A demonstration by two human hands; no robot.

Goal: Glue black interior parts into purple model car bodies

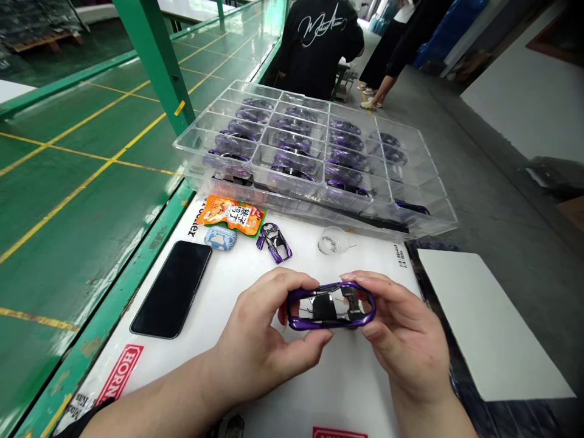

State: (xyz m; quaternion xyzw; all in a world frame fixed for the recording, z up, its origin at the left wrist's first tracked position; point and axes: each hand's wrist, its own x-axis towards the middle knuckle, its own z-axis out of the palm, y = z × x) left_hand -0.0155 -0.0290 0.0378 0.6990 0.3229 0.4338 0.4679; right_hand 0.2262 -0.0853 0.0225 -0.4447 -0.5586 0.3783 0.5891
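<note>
Between my two hands, above the white work surface, is a purple and black model car body point(323, 306) with open window gaps. The fingers of my left hand point(269, 328) pinch its left end. My right hand point(406, 325) grips the right end between thumb and fingers. Beyond them on the white surface lies a second purple car body point(275, 242), with a loose-looking side piece at its left. A small clear round container point(333, 241) with a thin needle-like tip sits farther right.
A clear compartment tray point(314, 204) holding many purple car bodies spans the back. At left are a black phone point(171, 289), an orange snack packet point(232, 215) and a blue case point(220, 238). A white board point(490, 322) lies right. A person in black point(319, 55) sits ahead, beyond a green post point(152, 58).
</note>
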